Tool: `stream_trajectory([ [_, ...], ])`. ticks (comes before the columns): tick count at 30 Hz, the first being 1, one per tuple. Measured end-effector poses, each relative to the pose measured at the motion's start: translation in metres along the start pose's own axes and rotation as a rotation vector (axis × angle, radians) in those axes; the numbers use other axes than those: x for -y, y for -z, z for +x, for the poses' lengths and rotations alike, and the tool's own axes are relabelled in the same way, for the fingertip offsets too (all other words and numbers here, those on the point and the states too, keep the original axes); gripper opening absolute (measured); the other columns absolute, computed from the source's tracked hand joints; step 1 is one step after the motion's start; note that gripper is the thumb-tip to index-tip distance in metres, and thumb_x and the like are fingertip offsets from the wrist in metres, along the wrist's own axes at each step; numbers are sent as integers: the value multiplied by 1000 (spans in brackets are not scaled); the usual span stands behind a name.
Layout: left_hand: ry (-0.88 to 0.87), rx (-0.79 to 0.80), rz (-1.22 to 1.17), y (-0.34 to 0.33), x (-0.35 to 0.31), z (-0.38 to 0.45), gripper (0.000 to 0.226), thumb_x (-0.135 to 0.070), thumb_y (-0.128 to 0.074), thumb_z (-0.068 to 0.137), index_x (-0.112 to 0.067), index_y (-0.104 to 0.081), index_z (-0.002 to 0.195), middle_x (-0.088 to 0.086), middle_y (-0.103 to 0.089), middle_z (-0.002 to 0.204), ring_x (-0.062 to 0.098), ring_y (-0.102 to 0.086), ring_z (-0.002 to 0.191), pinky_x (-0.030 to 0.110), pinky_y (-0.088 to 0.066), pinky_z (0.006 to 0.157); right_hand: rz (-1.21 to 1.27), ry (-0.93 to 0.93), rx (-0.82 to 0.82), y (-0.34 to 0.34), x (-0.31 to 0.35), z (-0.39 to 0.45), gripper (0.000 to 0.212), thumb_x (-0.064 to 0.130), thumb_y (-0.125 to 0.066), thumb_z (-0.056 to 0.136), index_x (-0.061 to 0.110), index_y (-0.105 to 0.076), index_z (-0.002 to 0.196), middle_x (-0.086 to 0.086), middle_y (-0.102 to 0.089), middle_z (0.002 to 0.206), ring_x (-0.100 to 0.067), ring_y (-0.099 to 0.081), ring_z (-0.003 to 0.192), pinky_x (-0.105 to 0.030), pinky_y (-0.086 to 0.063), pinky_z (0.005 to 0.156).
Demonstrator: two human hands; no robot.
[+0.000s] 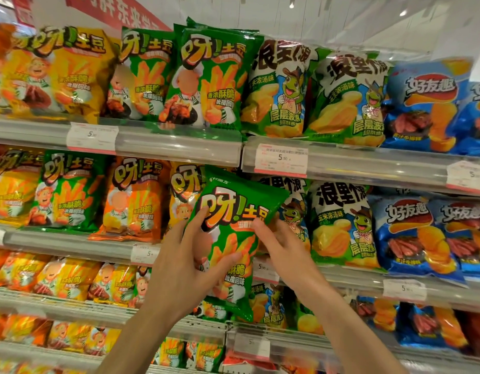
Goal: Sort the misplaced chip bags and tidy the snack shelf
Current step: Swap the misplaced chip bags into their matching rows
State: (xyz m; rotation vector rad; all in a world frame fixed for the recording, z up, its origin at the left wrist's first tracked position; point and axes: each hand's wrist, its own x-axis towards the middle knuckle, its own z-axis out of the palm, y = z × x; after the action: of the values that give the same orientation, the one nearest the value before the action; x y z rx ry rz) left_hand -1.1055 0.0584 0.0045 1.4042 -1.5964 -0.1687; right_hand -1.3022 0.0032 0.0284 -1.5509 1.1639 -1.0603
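Observation:
A green chip bag with fries printed on it hangs tilted in front of the second shelf, held between both hands. My left hand grips its left side, thumb across the front and fingers at the upper left. My right hand grips its right edge, fingers behind the bag. On the top shelf stand two matching green bags. One more green bag sits among yellow and orange bags on the second shelf.
Yellow bags fill the top left. Green-and-white turtle bags and blue bags stand to the right on both upper shelves. An orange bag sits left of the held bag. Clear shelf rails carry price tags.

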Motion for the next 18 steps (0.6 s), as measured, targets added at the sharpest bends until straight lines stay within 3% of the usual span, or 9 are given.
stream_trajectory([
  [2, -8, 24, 4, -7, -7, -2, 99, -88, -56, 69, -54, -17, 153, -14, -38, 148, 8, -39, 137, 30, -45, 102, 17, -25, 18, -1, 2, -4, 68, 87, -65, 60, 50, -56, 116, 21, -69, 117, -4, -62, 115, -40, -49, 103],
  [6, -7, 56, -52, -15, -20, -5, 97, -90, -55, 69, -58, -16, 151, -23, -34, 151, 0, -34, 138, 31, -41, 107, 79, -31, -45, 10, -5, -8, 73, 76, -74, 62, 45, -56, 125, 21, -70, 118, -5, -63, 117, -35, -53, 99],
  [9, 70, 30, -216, -18, -30, -9, 87, -89, -50, 73, -61, -18, 149, -33, -38, 150, -4, -39, 138, 36, -43, 109, 132, -6, -18, 24, -9, -13, 54, 63, -73, 72, 45, -59, 120, 27, -73, 105, 7, -67, 101, -16, -52, 76],
  [10, 105, 14, -248, -18, -32, -11, 85, -91, -46, 72, -64, -19, 148, -38, -42, 144, -4, -44, 135, 36, -46, 106, 142, -2, 1, 27, -10, -15, 51, 60, -73, 73, 45, -60, 120, 27, -73, 104, 7, -67, 99, -15, -51, 71],
  [13, 204, -20, -315, -22, -35, -16, 75, -88, -46, 75, -67, -25, 143, -50, -48, 123, -12, -53, 120, 23, -50, 92, 150, 6, 60, 34, -19, -16, 53, 57, -75, 75, 41, -60, 123, 23, -74, 109, 4, -70, 99, -21, -53, 76],
  [15, 277, -29, -393, -23, -34, -23, 61, -77, -53, 84, -66, -32, 141, -50, -54, 116, -19, -54, 114, 17, -46, 90, 128, 20, 113, 35, -24, -15, 66, 63, -75, 70, 40, -57, 129, 26, -73, 111, 4, -68, 102, -21, -53, 80],
  [17, 349, -21, -442, -21, -33, -32, 53, -66, -58, 87, -64, -39, 137, -40, -62, 115, -13, -60, 110, 22, -50, 93, 120, 28, 151, 33, -28, -16, 88, 72, -76, 64, 37, -50, 141, 29, -67, 121, 5, -61, 114, -23, -51, 92],
  [18, 380, -18, -452, -19, -32, -37, 51, -64, -58, 88, -62, -41, 136, -33, -66, 116, -8, -63, 110, 27, -51, 96, 113, 22, 165, 30, -28, -17, 89, 71, -77, 66, 38, -47, 143, 37, -61, 121, 10, -57, 116, -20, -48, 96],
])
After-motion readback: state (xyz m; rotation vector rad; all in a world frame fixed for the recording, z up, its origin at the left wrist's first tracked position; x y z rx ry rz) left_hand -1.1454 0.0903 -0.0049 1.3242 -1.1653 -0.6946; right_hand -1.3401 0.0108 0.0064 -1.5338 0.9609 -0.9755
